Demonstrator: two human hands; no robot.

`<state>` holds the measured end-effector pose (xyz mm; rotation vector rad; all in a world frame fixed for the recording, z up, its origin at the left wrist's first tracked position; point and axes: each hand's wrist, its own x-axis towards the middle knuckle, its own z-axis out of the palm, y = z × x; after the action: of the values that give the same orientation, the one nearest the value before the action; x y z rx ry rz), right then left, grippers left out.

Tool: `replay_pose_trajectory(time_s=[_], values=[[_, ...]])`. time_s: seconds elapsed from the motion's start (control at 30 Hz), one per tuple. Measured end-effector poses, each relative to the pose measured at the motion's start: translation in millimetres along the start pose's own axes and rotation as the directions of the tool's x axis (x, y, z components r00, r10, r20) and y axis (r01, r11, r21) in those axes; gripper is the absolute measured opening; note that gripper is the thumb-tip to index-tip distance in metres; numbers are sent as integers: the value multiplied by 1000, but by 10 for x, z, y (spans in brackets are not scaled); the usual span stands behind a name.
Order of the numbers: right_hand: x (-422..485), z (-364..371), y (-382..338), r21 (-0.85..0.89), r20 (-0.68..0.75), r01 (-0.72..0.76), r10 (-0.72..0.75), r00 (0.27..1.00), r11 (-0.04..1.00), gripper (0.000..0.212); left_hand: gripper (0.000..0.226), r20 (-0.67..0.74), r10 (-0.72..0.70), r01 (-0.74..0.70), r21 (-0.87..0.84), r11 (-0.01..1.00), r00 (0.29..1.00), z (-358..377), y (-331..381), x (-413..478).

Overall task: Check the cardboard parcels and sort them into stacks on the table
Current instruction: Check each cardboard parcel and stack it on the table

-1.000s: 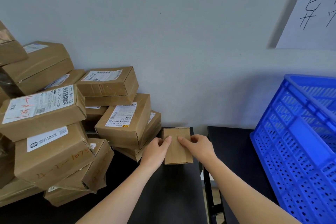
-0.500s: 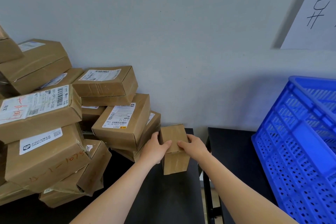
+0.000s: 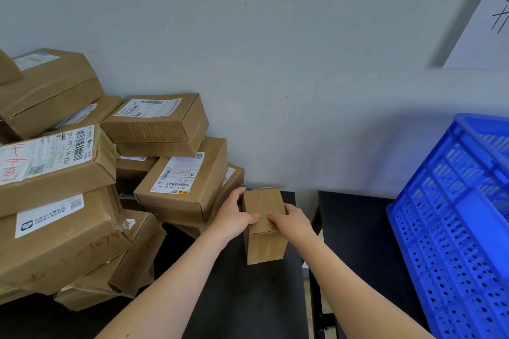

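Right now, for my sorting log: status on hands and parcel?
Left hand and right hand both grip small plain brown cardboard parcel, standing on black table. Leaning pile of labelled cardboard parcels close on its left.

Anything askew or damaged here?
The parcel pile is untidy: the FUA-labelled box sits tilted, and the low front box has torn tape at its corner. The small box, held by left hand and right hand, stands upright.

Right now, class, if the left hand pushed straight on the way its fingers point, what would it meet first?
The small parcel, whose left side the left hand now holds. Beyond it lies the right hand, probably; depth is unclear.
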<state>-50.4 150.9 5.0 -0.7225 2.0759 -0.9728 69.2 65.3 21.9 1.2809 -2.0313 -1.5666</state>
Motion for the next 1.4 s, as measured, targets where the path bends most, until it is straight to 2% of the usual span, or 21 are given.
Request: replay_pose_trajectory(time_s=[0.17, 0.33, 0.5, 0.67, 0.77, 0.9, 0.97, 1.07, 1.17, 1.3, 1.4], values=[[-4, -6, 11, -1, 5, -7, 7, 1000, 1000, 50, 75, 14, -9, 10, -23, 1000, 1000, -8, 7, -6], [2, -28, 1, -8, 21, -4, 5, 1000, 1000, 52, 74, 40, -11, 10, 38, 999, 999, -55, 37, -13], [15, -28, 29, -15, 22, -3, 3, 1000, 1000, 54, 55, 13, 31, -32, 77, 996, 999, -36, 33, -45], [23, -25, 11, -25, 18, 6, -6, 1000, 1000, 53, 50, 3, 61, -61, 84, 995, 998, -50, -19, -72], [-15, -2, 4, -58, -17, 46, -47, 999, 997, 62, 46, -23, 89, -86, 104, 991, 996, -81, -55, -76], [-71, 30, -68, -190, -121, 132, -157, 980, 973, 68, 43, -62, 71, -69, 31, 997, 996, -176, -50, -81], [-118, 74, -129, -268, -165, 117, -165, 972, 956, 84, 43, -54, 62, -61, 31, 998, 997, -193, -51, -94], [-202, 154, -208, -466, -125, 72, -147, 981, 882, 108, 43, -62, 65, -62, 42, 997, 996, -184, -55, -137], [-279, 185, -236, -564, -123, 23, -111, 986, 825, 113, 41, -86, 61, -59, 20, 998, 994, -196, -43, -181], [-342, 106, -198, -496, -163, -31, -58, 985, 868, 104, 39, -65, 36, -38, -44, 998, 997, -216, -19, -265], [-422, 37, -171, -366, -231, -70, -18, 973, 928, 99, 38, -47, 35, -38, -62, 997, 998, -227, -29, -341]])
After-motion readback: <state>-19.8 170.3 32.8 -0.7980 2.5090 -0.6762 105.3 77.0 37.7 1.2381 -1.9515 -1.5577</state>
